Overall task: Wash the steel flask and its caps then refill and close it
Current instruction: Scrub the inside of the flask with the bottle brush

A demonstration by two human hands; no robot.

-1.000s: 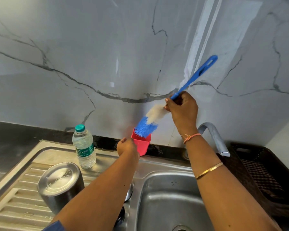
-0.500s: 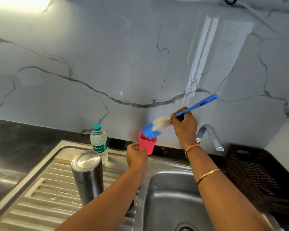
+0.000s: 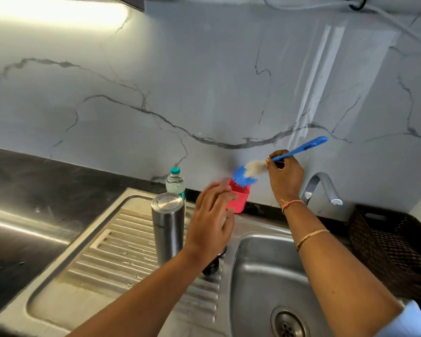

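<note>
Head view: the steel flask [image 3: 168,227] stands upright on the ribbed drainboard [image 3: 112,251], at 9 o'clock from the sink basin [image 3: 265,276]. Its flat shiny end faces up, and I can't tell whether that is the base or a lid. A small water bottle [image 3: 175,182] sits just behind it at 12 o'clock.

The left hand [image 3: 212,224] is spread with the fingers apart. It is blurred, holds nothing, and hovers in front of the red holder [image 3: 240,200] at the flask's 2 o'clock. The right hand [image 3: 286,177] is clamped round the blue handle of the bottle brush [image 3: 244,176], whose bristles dip at the holder's mouth. A dark round piece [image 3: 210,267], partly hidden under the left wrist, is probably one of the caps.

I'd expect the flask to feel rigid and smooth-skinned, light if empty and slick once wet. Being tall and narrow on those ridges, it could topple at a nudge. The sound hold is a full wrap round its mid-body, thumb opposite the fingers, rather than a pinch at the top rim. The brush looks light, with a stiff handle and soft bristles.
</note>
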